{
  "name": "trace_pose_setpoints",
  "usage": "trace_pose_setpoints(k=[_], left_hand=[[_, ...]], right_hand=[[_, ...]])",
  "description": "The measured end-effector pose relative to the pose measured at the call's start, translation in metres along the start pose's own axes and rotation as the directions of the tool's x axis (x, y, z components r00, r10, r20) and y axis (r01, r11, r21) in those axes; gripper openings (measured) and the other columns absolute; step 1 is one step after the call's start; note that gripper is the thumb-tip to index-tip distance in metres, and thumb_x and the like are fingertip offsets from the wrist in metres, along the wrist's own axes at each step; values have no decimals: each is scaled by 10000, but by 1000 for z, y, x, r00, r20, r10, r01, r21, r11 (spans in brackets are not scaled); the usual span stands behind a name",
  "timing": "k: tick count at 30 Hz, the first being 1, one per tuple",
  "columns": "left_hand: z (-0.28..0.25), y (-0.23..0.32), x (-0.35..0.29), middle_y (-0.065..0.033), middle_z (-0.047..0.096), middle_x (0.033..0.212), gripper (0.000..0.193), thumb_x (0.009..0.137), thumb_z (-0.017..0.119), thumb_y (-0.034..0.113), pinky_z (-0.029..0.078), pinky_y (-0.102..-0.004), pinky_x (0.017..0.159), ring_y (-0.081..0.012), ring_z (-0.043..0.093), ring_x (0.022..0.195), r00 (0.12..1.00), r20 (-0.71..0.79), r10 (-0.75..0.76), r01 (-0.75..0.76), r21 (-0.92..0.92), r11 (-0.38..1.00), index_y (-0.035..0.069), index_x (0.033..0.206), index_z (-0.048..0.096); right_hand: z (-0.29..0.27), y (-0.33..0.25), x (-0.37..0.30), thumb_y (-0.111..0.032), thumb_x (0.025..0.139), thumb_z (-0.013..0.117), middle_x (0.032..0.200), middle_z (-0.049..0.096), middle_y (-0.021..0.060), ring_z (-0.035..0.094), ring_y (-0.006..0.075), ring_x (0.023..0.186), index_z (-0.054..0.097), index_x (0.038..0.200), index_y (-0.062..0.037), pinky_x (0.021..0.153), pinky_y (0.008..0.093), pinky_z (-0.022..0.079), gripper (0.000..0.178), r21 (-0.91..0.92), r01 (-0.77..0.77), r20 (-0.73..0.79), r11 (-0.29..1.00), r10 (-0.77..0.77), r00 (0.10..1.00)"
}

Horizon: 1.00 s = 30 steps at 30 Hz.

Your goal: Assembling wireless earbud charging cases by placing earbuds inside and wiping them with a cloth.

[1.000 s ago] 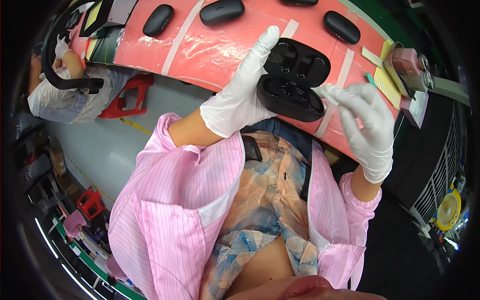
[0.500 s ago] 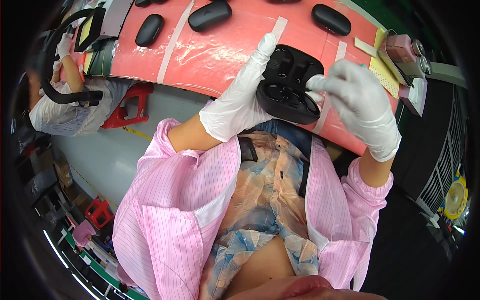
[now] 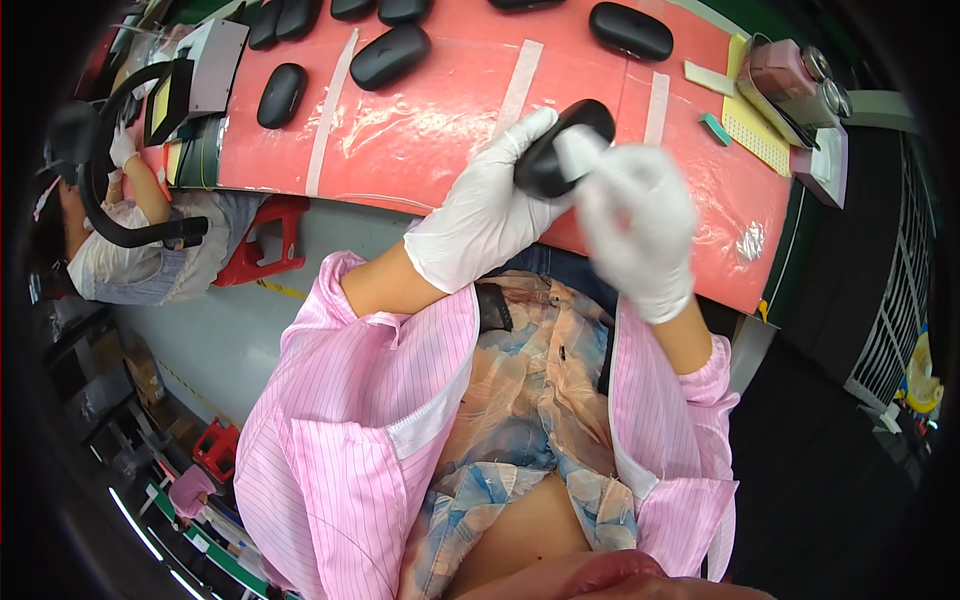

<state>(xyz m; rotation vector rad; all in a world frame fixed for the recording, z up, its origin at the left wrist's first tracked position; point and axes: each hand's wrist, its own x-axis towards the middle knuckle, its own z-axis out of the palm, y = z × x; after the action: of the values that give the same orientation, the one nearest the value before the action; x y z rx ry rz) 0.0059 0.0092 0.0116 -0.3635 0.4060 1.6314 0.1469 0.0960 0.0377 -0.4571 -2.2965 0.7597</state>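
Observation:
A black earbud case [image 3: 547, 160], its lid down, rests in my left hand [image 3: 488, 205]. That hand wears a white glove, and its fingers wrap round the case from the left and below. My right hand [image 3: 645, 225], also gloved in white, is blurred by motion just right of the case. Its fingers are bent round a small pale piece that looks like a white cloth [image 3: 580, 152], which lies over the right side of the case. Smearing hides the cloth's exact edges.
More black cases, such as one at the back right [image 3: 630, 31], lie along the pink mat [image 3: 420, 150]. Right of them are a green-and-white block [image 3: 715, 129], a yellow perforated sheet [image 3: 757, 135] and metal-topped bottles [image 3: 790, 68]. A co-worker [image 3: 140, 235] sits at left.
The case was open with its inside showing; now its lid is down. My right hand has moved left onto the case. The green-and-white block, mostly hidden before, is now visible.

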Motion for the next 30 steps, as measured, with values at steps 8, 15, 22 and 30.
trace_pose_setpoints(k=[8, 15, 22, 30], left_hand=[[11, 5, -14, -138, 658, 996, 361, 931, 602, 290, 586, -308, 629, -239, 671, 767, 981, -26, -193, 191, 324, 926, 0, 1143, 578], [32, -7, -15, -134, 606, 1173, 552, 877, 602, 108, 591, -381, 832, -206, 633, 1055, 986, 146, 79, -154, 624, 766, 25, 1391, 415], [16, -7, -9, -123, 662, 1139, 781, 728, 732, -59, 530, -320, 890, -218, 656, 1038, 631, 698, 339, -498, 699, -513, 62, 1421, 391], [17, 0, -19, -136, 686, 1095, 763, 718, 807, 17, 543, -302, 844, -208, 686, 977, 484, 826, 290, -543, 543, -641, -1, 1378, 423]], right_hand=[[-11, 22, -2, 94, 827, 561, 879, 591, 53, 568, 126, 838, 696, 1121, -43, 741, 259, 457, 351, 313, -303, 10, 900, 316, 949], [-7, 25, -7, -60, 936, 532, 1023, 644, 63, 568, 100, 888, 636, 1166, 48, 835, 256, 457, 274, 793, -430, 60, 431, 648, 759], [5, 12, -9, -26, 897, 573, 948, 617, 58, 555, 129, 814, 641, 1189, 1, 754, 290, 461, 301, 625, -460, 66, 631, 545, 836], [9, 6, -10, -17, 876, 604, 872, 580, 30, 545, 129, 790, 651, 1143, 8, 718, 288, 459, 272, 262, -331, -64, 907, 358, 931]])
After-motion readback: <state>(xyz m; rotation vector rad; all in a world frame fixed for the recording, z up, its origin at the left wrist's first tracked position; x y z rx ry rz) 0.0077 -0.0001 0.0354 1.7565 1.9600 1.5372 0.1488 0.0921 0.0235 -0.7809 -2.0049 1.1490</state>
